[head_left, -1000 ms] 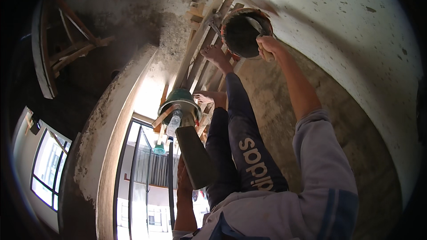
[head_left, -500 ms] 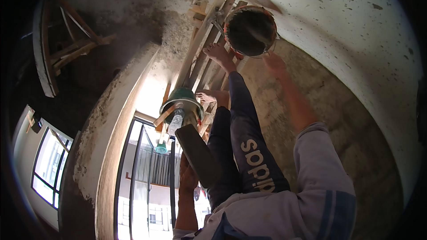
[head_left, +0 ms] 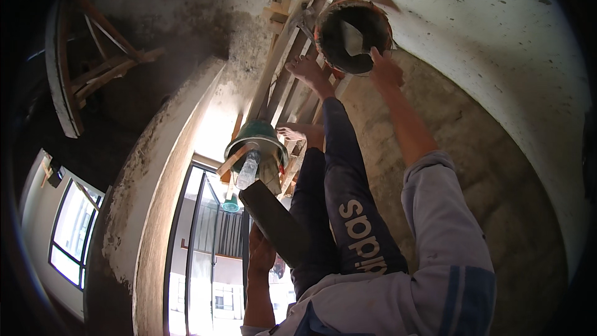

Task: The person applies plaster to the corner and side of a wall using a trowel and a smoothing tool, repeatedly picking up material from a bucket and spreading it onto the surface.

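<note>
My right hand (head_left: 387, 73) is closed on a trowel whose pale pointed blade (head_left: 352, 38) shows inside a round bucket (head_left: 322, 37) with an orange-red rim. Dark wet mortar (head_left: 339, 23) lies in the bucket. Low on the left, my left hand (head_left: 261, 250) grips a dark rectangular plastering float (head_left: 272, 216) from its far side, so the handle and most of the fingers are hidden. The float is tilted beside my thigh, its broad face toward me.
Under my bare feet (head_left: 311, 74) run wooden planks (head_left: 273, 81) with gaps between them. A green bucket (head_left: 254, 130) with a clear plastic bottle (head_left: 249, 168) stands near my left foot. Speckled white wall (head_left: 472, 18) rises right; a wooden trestle (head_left: 106, 68) is far left.
My right hand has moved from the bucket's rim over its opening, and the trowel blade now shows in the bucket. My left hand and the float have barely shifted.
</note>
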The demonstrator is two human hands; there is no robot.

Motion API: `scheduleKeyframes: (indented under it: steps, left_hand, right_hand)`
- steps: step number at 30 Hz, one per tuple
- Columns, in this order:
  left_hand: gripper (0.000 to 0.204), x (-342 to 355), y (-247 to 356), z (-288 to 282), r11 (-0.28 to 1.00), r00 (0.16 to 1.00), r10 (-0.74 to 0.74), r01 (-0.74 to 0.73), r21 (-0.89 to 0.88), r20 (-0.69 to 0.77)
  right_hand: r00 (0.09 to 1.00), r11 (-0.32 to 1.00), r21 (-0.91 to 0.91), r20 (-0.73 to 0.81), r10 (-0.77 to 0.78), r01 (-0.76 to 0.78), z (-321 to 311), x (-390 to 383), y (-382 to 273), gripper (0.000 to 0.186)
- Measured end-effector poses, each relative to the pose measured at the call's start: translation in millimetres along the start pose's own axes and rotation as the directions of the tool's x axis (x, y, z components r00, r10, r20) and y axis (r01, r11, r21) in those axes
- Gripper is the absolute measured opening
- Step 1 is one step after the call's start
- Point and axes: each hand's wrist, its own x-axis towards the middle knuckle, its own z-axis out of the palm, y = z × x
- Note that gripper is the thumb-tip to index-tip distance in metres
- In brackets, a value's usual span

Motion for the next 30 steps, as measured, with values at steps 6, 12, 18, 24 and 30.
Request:
scheduleKeyframes:
  steps: [6,12,18,24,30]
  left_hand:
    - [0.067,1.5,-9.1,-0.4,0.995,1.000,-0.004,0.004,-0.103,0.003]
    - [0.071,1.6,-5.5,2.1,1.000,1.000,-0.016,0.016,0.012,0.002]
    - [0.078,7.0,-23.6,-17.2,0.980,0.995,0.061,-0.044,-0.195,0.084]
    - [0.081,6.2,-14.7,-26.9,0.989,1.000,-0.004,0.007,-0.145,0.022]
    - [0.075,7.0,-14.7,-34.4,0.996,1.000,0.019,-0.018,-0.082,0.005]
  right_hand:
    - [0.997,0.997,0.020,0.014,-0.078,0.077,35.1,12.8,-10.0,0.037]
    - [0.998,0.971,0.234,0.041,-0.057,0.046,52.4,-10.5,-30.7,0.042]
    - [0.999,0.907,0.422,-0.035,0.007,0.009,78.1,-32.0,-38.1,0.042]
    - [0.989,0.717,0.694,-0.143,0.044,0.068,140.7,-20.7,-31.6,0.054]
    - [0.982,0.432,0.891,-0.181,0.049,0.143,153.9,-24.6,-35.9,0.054]
